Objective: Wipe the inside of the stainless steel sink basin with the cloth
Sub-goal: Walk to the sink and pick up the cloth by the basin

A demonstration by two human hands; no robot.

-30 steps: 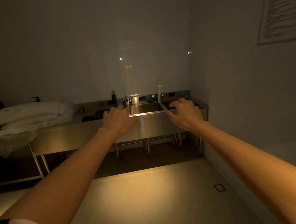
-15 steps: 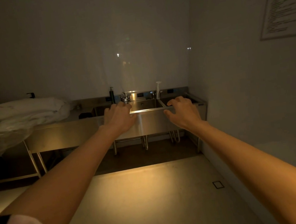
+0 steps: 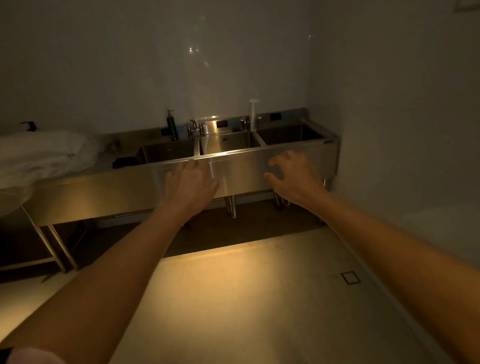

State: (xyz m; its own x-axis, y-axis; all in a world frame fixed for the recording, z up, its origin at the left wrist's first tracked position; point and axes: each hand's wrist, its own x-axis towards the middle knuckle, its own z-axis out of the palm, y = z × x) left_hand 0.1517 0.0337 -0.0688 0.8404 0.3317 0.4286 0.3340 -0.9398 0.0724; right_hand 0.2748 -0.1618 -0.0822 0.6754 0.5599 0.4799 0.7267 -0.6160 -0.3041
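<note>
At twelve o'clock, past the empty left hand (image 3: 191, 186) and right hand (image 3: 292, 175), both with grip apart, the sink (image 3: 226, 143) is reached; no cloth is seen, so one should be found first.

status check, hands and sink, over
Left hand and right hand both empty, held out toward the sink unit. No cloth in hand. Middle basin lit, nothing blocking.
</note>
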